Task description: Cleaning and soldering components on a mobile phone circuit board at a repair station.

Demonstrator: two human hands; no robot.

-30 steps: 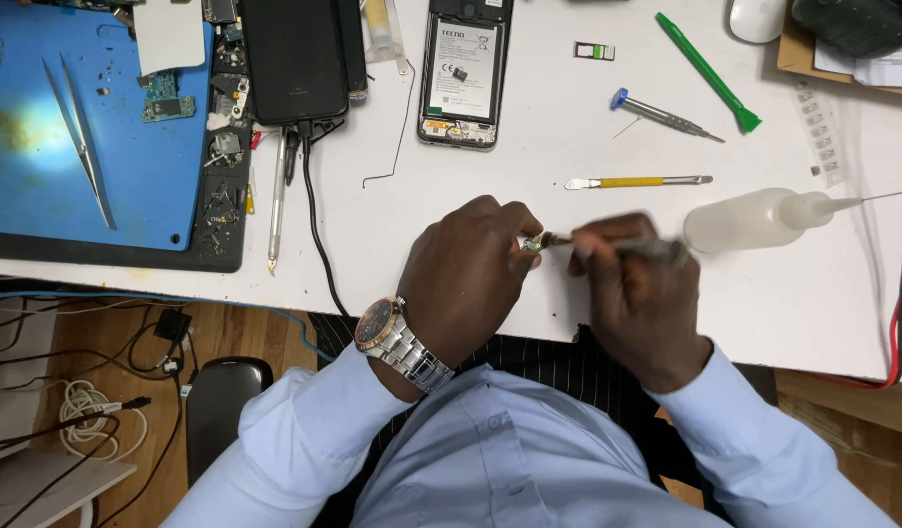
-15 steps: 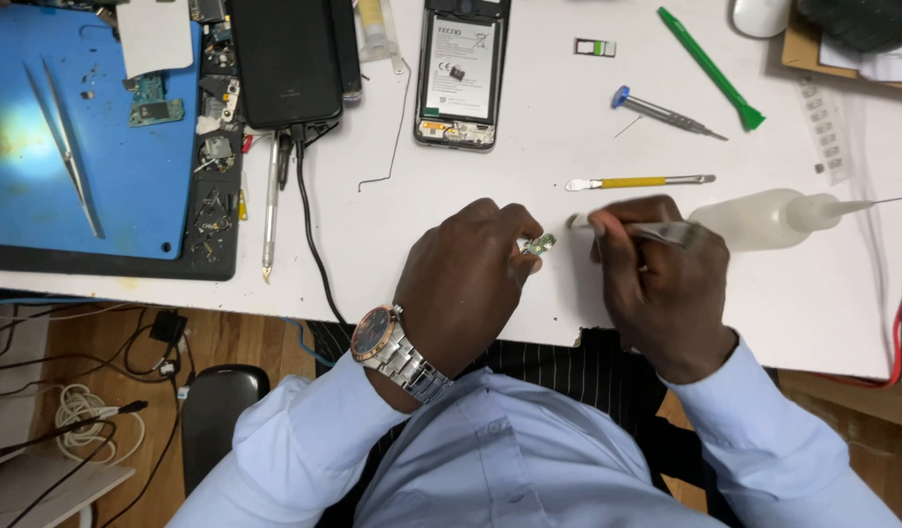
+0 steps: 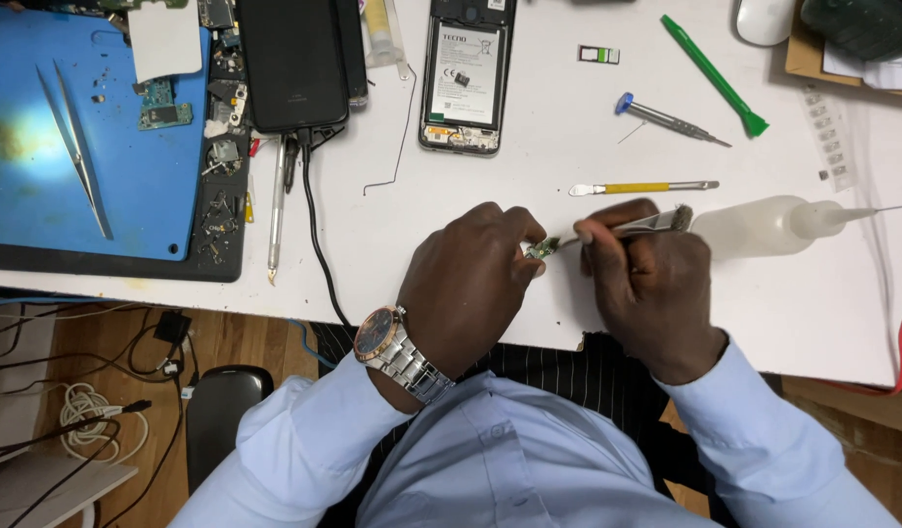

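White desk (image 3: 529, 186): opened phone (image 3: 465, 73), yellow-handled tool (image 3: 641, 187), squeeze bottle (image 3: 764, 224) around hands.

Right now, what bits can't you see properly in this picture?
Head view only:
- Small green part: too tiny to identify, half covered by the left hand.
- Thin metal tool: its grip is hidden inside the right hand.
- Opened phone: top cut off by the picture's edge.
- Loose bits on the blue mat: too small.
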